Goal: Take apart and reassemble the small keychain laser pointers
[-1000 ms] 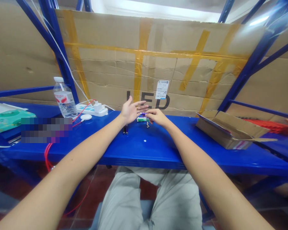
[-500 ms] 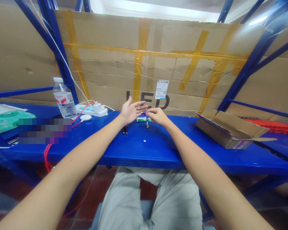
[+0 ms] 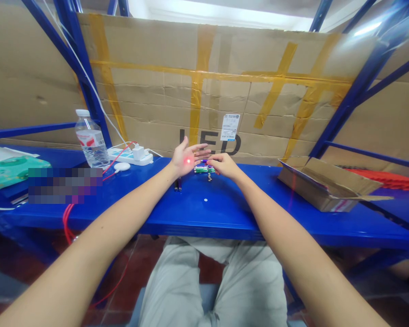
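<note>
My left hand [image 3: 184,156] is raised above the blue table, palm turned up and fingers spread, with nothing in it. A bright red light spot glows on its palm. My right hand [image 3: 225,164] pinches a small purple laser pointer [image 3: 203,161], whose front end faces the left palm. Below the hands lie shiny green tubes [image 3: 201,170] with a short metal chain [image 3: 209,177]; my right fingers partly cover them. Two dark slim tubes [image 3: 177,185] lie under the left wrist. Nearer me is a small white disc [image 3: 205,200].
An open cardboard box [image 3: 327,181] stands at the right, with red material [image 3: 388,179] behind it. A water bottle [image 3: 91,143], a power strip [image 3: 131,156] and red cables [image 3: 66,222] are at the left. A large cardboard sheet [image 3: 150,104] closes off the back.
A red light spot has appeared on my left palm. Both hands have stayed almost in place.
</note>
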Motion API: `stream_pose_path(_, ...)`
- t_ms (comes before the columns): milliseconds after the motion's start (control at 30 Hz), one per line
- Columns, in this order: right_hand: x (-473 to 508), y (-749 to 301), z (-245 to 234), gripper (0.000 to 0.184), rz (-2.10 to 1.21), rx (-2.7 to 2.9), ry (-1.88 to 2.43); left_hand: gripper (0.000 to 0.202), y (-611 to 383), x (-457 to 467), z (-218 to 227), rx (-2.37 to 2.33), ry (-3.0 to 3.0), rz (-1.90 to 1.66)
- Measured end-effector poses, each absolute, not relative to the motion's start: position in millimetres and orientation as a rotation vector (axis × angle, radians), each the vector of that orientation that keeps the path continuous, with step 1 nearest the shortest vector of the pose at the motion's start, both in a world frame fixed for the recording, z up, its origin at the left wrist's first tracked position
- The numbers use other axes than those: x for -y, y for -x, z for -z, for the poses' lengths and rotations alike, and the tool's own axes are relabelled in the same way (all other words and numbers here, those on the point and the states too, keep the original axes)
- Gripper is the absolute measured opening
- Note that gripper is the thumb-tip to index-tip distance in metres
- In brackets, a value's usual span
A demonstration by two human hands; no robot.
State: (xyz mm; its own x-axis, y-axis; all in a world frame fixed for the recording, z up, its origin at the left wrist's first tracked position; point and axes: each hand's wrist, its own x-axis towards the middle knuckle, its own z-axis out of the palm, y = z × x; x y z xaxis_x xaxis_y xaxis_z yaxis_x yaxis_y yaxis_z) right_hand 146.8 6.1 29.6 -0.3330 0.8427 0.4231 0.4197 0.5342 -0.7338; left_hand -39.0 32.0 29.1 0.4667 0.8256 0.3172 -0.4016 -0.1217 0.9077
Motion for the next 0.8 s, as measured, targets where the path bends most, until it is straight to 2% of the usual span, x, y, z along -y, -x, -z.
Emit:
stream_pose_path(100, -6.3, -147.9, -29.8, 0.018, -0.661, 1.936, 1.05, 0.067, 37.5, -37.4, -26.4, -0.515, -1.415, -1.148)
stream_pose_path(233, -10.7, -150.3, -28.8, 0.018, -0.706, 1.903, 1.121, 0.036, 37.7, -45.7, -21.7, -0.8, -1.79, -1.267)
stream_pose_path(300, -16.5, -150.9, -28.5, 0.016, -0.718, 1.884, 1.152, 0.028, 39.7, -49.4, -19.3, -0.829, -1.992, -1.213)
stream_pose_path(433, -34.2, -152.4, -30.0, 0.015, -0.809, 1.886, 1.195, 0.02, 45.8, -60.8, -15.2, -0.862, -2.17, -1.112)
stream_pose_path(600, -64.0, -159.6, -25.6, 0.036, -0.918, 1.798, 1.231, 0.012, 49.6, -84.4, -10.9, -1.025, -2.208, -1.182)
stream_pose_path(700, -84.6, -161.9, -15.8, 0.031, -0.841, 1.759, 1.304, 0.009, 47.3, -98.9, -5.2, -1.073, -2.181, -1.196)
stream_pose_path(800, -102.9, -162.1, -4.8, 0.017, -0.578, 1.877, 1.357, 0.005, 44.1, -111.9, 1.5, -1.134, -2.156, -1.207)
